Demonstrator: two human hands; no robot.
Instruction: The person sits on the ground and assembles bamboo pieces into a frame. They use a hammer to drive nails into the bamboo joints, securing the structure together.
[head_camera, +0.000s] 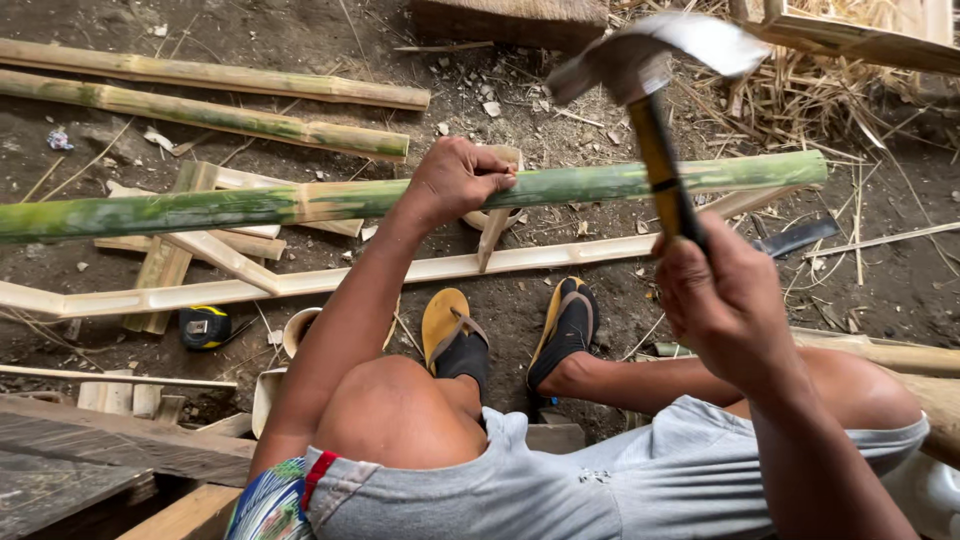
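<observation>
Right hand (725, 300) clenched on the raised hammer (650, 60); left hand (455, 180) gripping the green bamboo pole (620, 182) — a mis-aimed blow could likely strike those fingers (490, 165).

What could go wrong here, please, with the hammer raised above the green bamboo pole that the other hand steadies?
The left hand grips the green bamboo pole close to where the raised hammer in the right hand seems aimed, so a stray blow might hit fingers. The round pole could roll or spring under impact. Both feet in open sandals sit just below, exposed to falling pieces.
</observation>
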